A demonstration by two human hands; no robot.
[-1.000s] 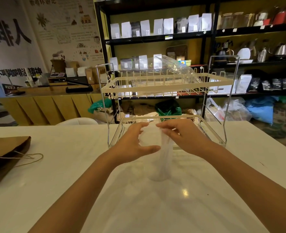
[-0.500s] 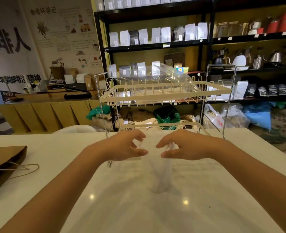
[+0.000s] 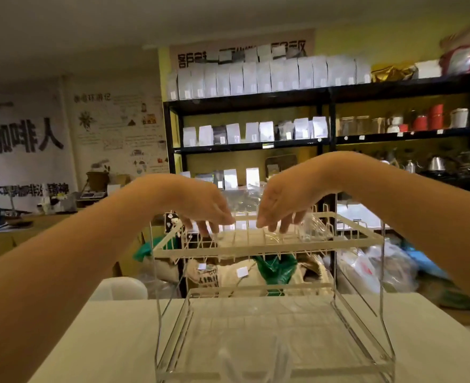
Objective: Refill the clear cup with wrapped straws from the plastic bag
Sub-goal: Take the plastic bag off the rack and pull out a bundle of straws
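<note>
Left fingers (image 3: 211, 221): spread and pointing down, loosely parted, tips reaching the upper tier of the wire rack; whether they touch the clear film there cannot be told.
Right fingers (image 3: 279, 223): likewise parted and hanging down, tips at the rack's top tier, clasping nothing that can be made out.
Left hand (image 3: 198, 201): raised, palm down, at about 10 o'clock from the frame's centre.
Right hand (image 3: 286, 196): raised beside it at about 1 o'clock, a small gap between the two thumbs.
Plastic bag (image 3: 311, 226): crumpled clear film lying on the top tier, just beneath and behind the fingertips, spreading toward 3 o'clock of the right hand; straws inside cannot be made out.
Clear cup (image 3: 256, 360): faint and see-through, standing on the table at 6 o'clock, well below both hands, in front of the rack's lower tier.
Wire rack (image 3: 256, 248): cream, two tiers, on the white table (image 3: 104, 341).
Black shelves (image 3: 256, 146): at 12 o'clock behind, holding white pouches.
</note>
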